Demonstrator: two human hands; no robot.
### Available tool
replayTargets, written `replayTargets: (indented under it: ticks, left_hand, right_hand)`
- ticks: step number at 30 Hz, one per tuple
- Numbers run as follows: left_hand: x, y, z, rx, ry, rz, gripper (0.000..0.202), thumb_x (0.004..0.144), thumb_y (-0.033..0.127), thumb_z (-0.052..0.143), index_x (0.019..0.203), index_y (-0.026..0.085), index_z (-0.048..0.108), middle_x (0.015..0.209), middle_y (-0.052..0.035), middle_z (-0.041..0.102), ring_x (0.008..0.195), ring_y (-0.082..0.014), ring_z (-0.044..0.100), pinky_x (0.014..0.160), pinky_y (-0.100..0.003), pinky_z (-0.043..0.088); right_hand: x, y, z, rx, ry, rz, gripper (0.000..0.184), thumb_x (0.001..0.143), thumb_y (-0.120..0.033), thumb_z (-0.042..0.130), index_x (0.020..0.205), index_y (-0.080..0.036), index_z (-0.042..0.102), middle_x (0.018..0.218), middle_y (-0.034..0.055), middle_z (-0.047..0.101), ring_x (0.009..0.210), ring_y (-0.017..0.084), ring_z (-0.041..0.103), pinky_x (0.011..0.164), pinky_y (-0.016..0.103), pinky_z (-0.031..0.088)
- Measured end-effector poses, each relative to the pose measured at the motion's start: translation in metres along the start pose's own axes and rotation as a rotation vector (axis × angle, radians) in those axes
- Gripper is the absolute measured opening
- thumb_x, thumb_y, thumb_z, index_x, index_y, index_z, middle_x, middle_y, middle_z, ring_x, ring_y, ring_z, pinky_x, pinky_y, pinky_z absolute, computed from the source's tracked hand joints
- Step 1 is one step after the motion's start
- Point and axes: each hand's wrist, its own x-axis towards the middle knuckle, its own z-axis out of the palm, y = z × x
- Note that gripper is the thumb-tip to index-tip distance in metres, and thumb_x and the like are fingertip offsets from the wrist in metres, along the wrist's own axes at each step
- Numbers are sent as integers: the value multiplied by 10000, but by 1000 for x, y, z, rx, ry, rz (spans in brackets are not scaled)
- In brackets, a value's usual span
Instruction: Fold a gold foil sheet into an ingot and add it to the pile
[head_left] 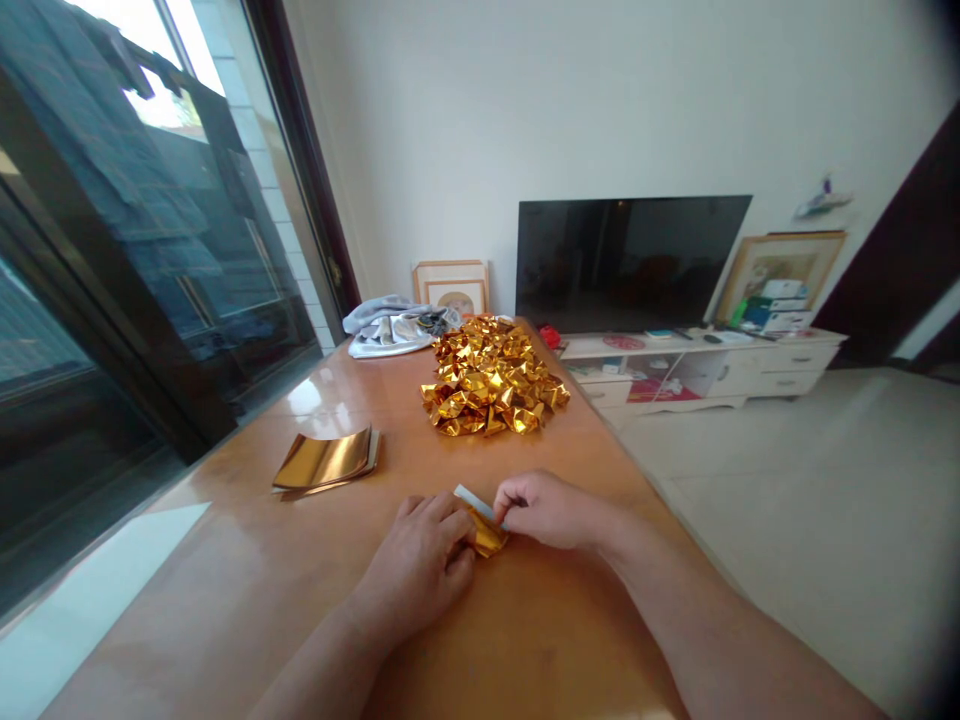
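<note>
Table [540, 640]: orange-brown, smooth, glossy, window glare streaking its far left. Cabinet [780, 360] beyond: low, whitish, drawers at its right end. TV [630, 265]: flat black rectangle, faintly reflective. Heap [491, 385] toward the table's far end: many crinkled, pointed gold foil pieces, faceted, glittering. Cloth [386, 328] beside it on the left: silvery grey, rumpled, soft folds.

Left hand [424, 548] low on the table, fingers bent and close together over the left side of the foil; cannot tell whether the thumb closes on it. Right hand [551, 508]: thumb and forefinger pinched narrow on its pale edge.

Stack [326, 460] forward and left of the hands: thin gold sheets, mirror-bright, gently curled. Foil [489, 538] between the hands, near side of the heap: small, gold, creased, a straight whitish strip along its far edge.
</note>
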Motion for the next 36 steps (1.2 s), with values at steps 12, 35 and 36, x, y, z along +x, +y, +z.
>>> replayTargets:
  ticks: [12,35,36]
  left_hand:
    - [0,1,-1,31,-16,-15,57,809,199,604,854,235,599,940,-26,625,934,-225,572,855,-359,369]
    - [3,-2,1,58,-35,-56,290,1006,319,415,796,219,588,902,-10,620,907,-206,566,800,-354,319]
    - [4,-3,2,55,-35,-64,297,1009,324,409,795,218,586,905,-10,617,910,-206,564,801,-354,320]
  right_hand:
    - [-3,9,-1,-165,-106,25,303,678,-128,551,886,-212,755,717,-46,697,591,103,548,503,175,303]
    - [-4,6,-7,-178,-198,81,347,682,-174,584,994,-204,731,770,-43,684,604,87,542,509,166,310]
    - [-4,6,-7,-180,-197,80,342,685,-178,583,992,-205,733,765,-44,680,603,88,540,508,168,308]
